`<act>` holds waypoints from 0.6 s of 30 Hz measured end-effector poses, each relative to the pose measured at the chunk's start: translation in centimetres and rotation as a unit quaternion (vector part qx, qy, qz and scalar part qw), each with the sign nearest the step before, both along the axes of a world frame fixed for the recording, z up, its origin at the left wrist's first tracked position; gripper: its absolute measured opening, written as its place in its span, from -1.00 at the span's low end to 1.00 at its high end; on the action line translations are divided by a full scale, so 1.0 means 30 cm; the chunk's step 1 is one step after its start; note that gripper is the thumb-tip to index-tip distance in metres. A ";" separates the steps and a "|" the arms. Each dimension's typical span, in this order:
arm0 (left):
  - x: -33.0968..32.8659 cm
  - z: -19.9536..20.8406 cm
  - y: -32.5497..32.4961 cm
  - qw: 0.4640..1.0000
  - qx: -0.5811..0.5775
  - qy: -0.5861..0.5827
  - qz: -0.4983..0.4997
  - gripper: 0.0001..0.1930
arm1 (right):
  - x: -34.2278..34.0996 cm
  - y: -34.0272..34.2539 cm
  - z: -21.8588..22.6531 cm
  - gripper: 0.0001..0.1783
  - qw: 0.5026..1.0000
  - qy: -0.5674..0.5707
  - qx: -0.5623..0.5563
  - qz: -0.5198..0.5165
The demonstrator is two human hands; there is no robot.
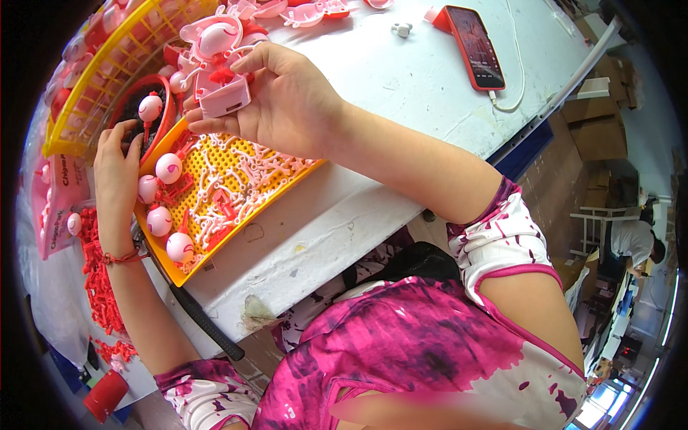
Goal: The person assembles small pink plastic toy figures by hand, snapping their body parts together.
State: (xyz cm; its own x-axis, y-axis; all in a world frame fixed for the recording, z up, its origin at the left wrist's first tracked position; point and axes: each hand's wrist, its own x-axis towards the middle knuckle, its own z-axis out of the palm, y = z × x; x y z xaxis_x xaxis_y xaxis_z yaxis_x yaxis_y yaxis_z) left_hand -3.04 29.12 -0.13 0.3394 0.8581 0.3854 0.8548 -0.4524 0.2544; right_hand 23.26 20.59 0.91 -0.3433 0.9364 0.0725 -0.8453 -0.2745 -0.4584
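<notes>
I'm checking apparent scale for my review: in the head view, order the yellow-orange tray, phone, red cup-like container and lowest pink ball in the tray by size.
Largest to smallest:
1. Yellow-orange tray
2. Phone
3. Red cup-like container
4. Lowest pink ball

Apparent size only; fisheye bending may distort the container.

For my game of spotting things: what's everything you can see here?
Table: one, white, centre
Basket: one, yellow, upper left
Bowl: one, red, beside basket
Tray: one, orange, left of centre
Round pieces: several, pale pink, mostly in tray
Small rods: many, whitish pink, in tray
Loose parts: many, red, far left
Toy: one, pink, upper left
Shells: several, pink, top
Phone: one, black and red, upper right
Cable: one, white, plugged into phone
Boxes: several, brown, right background
Person: one, white top, far right
Left hand: one, bare, at bowl
Right hand: one, bare, holding toy
</notes>
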 end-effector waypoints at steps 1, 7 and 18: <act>-0.005 0.002 0.005 1.000 0.000 0.000 0.000 -0.77 | -0.003 0.000 0.003 -0.62 1.000 0.005 -0.006 -0.002; 0.008 0.007 0.000 0.999 -0.018 0.038 0.027 -0.75 | -0.004 -0.002 -0.006 -0.61 1.000 -0.006 -0.011 0.003; 0.009 -0.004 0.004 1.000 -0.015 -0.014 0.018 -0.76 | -0.014 -0.011 -0.006 -0.62 1.000 -0.005 -0.018 0.015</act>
